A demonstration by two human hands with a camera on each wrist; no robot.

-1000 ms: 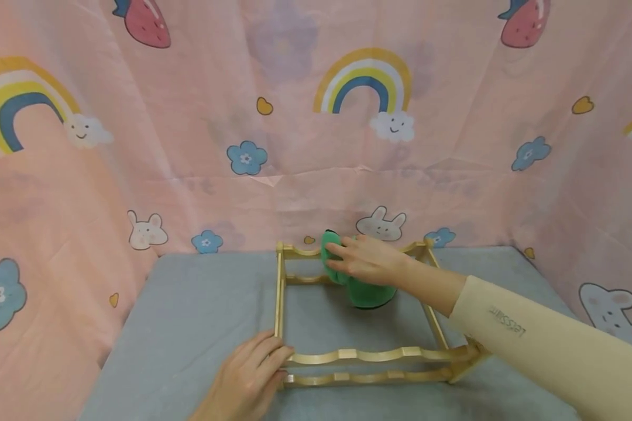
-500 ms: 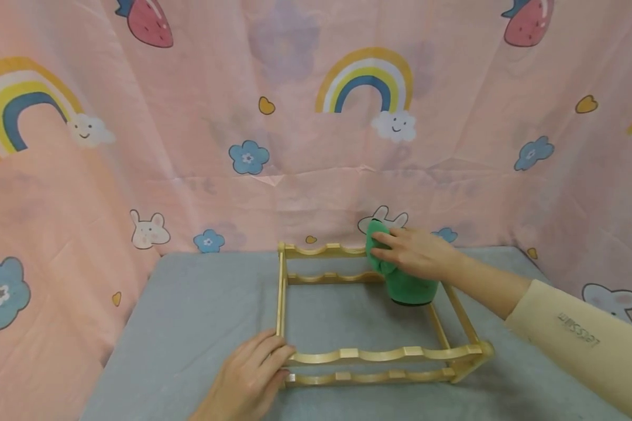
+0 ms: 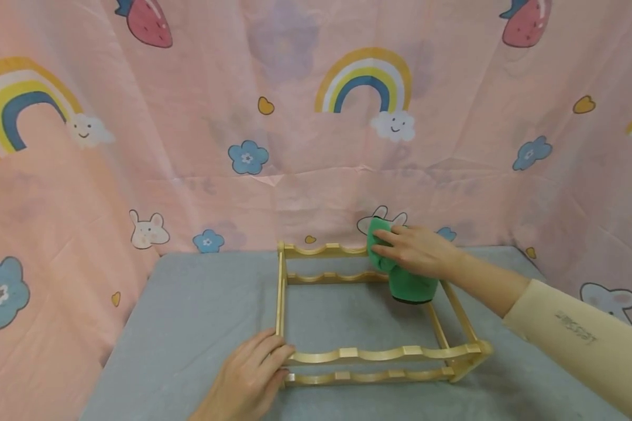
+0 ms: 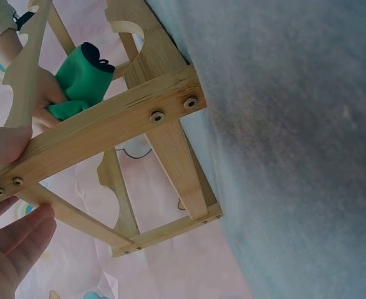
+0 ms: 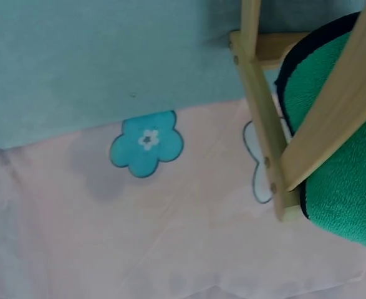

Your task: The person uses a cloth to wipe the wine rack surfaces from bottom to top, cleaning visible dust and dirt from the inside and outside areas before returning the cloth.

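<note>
A light wooden rack with scalloped rails [image 3: 379, 355] stands on the grey-blue table cover. My left hand [image 3: 250, 371] grips its front left corner; in the left wrist view the fingers [image 4: 30, 233] lie around the wooden bars. Over at the far side, my right hand [image 3: 421, 251] holds a green cloth [image 3: 413, 286] with black edging, folded over the upper back rail near its right end. Part of the cloth hangs down inside the frame. In the right wrist view the green cloth [image 5: 345, 187] shows behind a wooden bar, and the right hand is hardly visible there.
A pink curtain [image 3: 305, 193] printed with rainbows, flowers and rabbits hangs behind the table and at both sides. The table cover [image 3: 189, 316] extends left and right of the rack, with its back edge close to the curtain.
My right hand has slid the green cloth rightward along the back rail, mostly in the first half second, and has barely shifted since. The left hand stays on the rack's corner.
</note>
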